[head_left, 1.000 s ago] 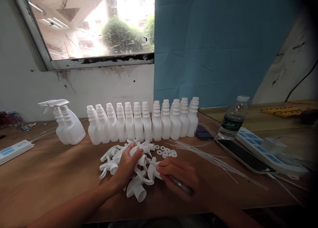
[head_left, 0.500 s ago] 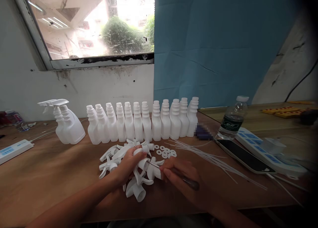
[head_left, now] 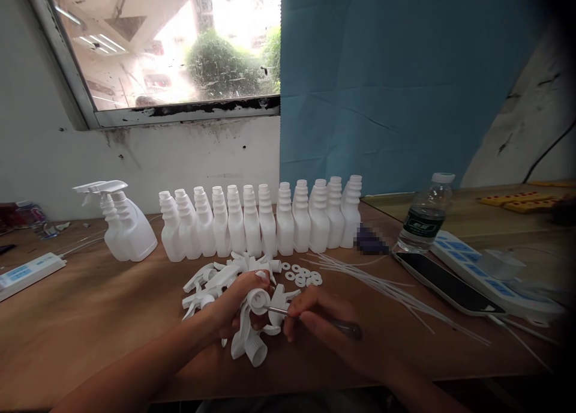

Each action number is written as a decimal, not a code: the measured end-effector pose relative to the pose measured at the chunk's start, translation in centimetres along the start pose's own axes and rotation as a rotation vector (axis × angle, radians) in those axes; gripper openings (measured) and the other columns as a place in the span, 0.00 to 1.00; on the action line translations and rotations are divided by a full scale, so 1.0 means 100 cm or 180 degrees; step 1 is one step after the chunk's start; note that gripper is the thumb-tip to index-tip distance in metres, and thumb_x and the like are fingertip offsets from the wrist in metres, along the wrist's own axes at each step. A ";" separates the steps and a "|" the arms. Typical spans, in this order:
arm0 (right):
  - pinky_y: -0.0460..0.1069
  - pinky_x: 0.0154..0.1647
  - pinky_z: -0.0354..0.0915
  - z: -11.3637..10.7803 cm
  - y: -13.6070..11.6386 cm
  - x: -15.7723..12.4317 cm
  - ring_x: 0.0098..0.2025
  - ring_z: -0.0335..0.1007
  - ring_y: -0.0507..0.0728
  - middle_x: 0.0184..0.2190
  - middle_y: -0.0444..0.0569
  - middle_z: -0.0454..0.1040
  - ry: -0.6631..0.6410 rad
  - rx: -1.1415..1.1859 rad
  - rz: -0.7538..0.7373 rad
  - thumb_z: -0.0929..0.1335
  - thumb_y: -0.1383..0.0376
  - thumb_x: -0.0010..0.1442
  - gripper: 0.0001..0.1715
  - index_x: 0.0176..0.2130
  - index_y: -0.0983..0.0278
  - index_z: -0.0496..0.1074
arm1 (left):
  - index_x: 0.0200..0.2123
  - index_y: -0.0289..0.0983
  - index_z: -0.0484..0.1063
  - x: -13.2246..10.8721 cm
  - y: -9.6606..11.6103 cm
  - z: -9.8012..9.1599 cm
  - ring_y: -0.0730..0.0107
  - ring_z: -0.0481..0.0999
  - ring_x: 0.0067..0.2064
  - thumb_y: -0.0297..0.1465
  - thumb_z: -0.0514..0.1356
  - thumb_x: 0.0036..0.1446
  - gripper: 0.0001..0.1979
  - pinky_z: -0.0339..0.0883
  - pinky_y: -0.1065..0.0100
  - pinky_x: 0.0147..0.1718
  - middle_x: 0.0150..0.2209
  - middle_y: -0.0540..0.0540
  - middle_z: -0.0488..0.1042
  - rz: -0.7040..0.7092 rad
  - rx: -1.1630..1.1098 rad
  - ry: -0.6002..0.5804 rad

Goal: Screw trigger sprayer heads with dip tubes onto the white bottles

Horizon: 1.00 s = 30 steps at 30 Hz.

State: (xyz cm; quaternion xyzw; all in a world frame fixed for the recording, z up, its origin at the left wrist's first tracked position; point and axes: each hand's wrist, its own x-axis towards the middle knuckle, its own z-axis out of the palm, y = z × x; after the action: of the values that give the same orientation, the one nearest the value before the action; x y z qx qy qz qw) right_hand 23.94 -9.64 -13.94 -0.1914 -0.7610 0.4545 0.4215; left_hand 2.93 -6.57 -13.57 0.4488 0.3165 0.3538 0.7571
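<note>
Got a white plastic trigger-spray head point(head_left: 256, 301) clamped in my left hand point(head_left: 237, 294) over a pile of similar white heads point(head_left: 225, 276), while my right hand point(head_left: 324, 322) grips a slim metal-shafted tool point(head_left: 279, 311), tip right by its round opening.

Spray hds point(head_left: 224, 276), btls point(head_left: 236, 233) block fwd, tbl point(head_left: 90, 317) free L
</note>
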 end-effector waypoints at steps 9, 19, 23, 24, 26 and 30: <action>0.58 0.60 0.63 0.004 0.012 0.011 0.64 0.58 0.61 0.63 0.60 0.61 -0.0232 -0.3107 -0.1901 0.64 0.73 0.64 0.22 0.57 0.64 0.64 | 0.24 0.36 0.61 0.000 0.000 0.003 0.83 0.48 0.12 0.48 0.58 0.57 0.22 0.40 0.77 0.11 0.14 0.55 0.60 0.0186 0.0034 0.0423; 0.53 0.63 0.62 -0.026 0.005 0.005 0.60 0.67 0.57 0.58 0.51 0.70 0.0437 -0.2349 -0.1029 0.61 0.70 0.68 0.15 0.49 0.61 0.73 | 0.28 0.37 0.61 -0.007 0.034 -0.028 0.75 0.63 0.25 0.48 0.58 0.59 0.20 0.60 0.74 0.25 0.23 0.54 0.62 0.1325 0.2341 0.1225; 0.56 0.61 0.64 -0.037 0.012 0.005 0.59 0.67 0.60 0.57 0.50 0.72 0.0637 -0.2167 -0.0249 0.62 0.64 0.68 0.14 0.45 0.60 0.76 | 0.26 0.36 0.63 -0.009 0.036 -0.042 0.73 0.62 0.26 0.44 0.55 0.62 0.19 0.57 0.72 0.28 0.24 0.53 0.62 0.1511 0.3549 0.1054; 0.57 0.61 0.64 -0.037 0.013 0.005 0.59 0.67 0.61 0.57 0.50 0.71 0.0625 -0.2176 -0.0119 0.62 0.63 0.68 0.14 0.45 0.60 0.76 | 0.25 0.36 0.64 -0.008 0.034 -0.043 0.73 0.62 0.26 0.44 0.55 0.62 0.19 0.56 0.71 0.28 0.23 0.53 0.62 0.1503 0.3727 0.1035; 0.58 0.62 0.63 -0.037 0.013 0.006 0.59 0.66 0.60 0.57 0.50 0.71 0.0585 -0.2195 -0.0020 0.62 0.62 0.68 0.14 0.46 0.60 0.76 | 0.24 0.37 0.63 -0.006 0.030 -0.045 0.72 0.62 0.25 0.43 0.55 0.62 0.19 0.55 0.71 0.28 0.22 0.53 0.61 0.1521 0.4021 0.1038; 0.57 0.60 0.64 -0.036 0.015 0.006 0.58 0.67 0.60 0.55 0.49 0.73 0.0736 -0.2169 -0.0118 0.62 0.62 0.68 0.14 0.48 0.59 0.75 | 0.24 0.37 0.66 -0.004 0.026 -0.046 0.68 0.67 0.30 0.42 0.55 0.63 0.18 0.58 0.69 0.32 0.25 0.50 0.66 0.1775 0.4370 0.1088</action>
State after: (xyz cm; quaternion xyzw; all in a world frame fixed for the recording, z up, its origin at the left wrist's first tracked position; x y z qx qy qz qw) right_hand 26.45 -6.59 -14.08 -0.3572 -0.8195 0.1422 0.4249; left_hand -1.62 -3.92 -12.93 0.8215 0.4533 0.3203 0.1310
